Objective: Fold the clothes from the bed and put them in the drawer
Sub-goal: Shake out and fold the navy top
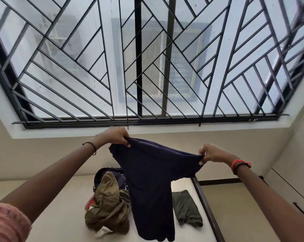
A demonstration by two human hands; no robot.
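Your left hand point(115, 137) and right hand point(211, 154) each pinch an upper edge of the navy garment point(151, 186), which hangs spread mid-frame above the bed point(64, 224). Its hem reaches the frame's bottom edge. It hides part of the crumpled olive clothes pile point(107, 206). A folded dark green garment point(186, 208) lies lower right, near the bed's edge.

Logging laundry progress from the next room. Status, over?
Left hand and right hand grip the navy garment by its top edge. It hangs unfolded above the bed. Crumpled olive pile and folded green piece lie beneath.
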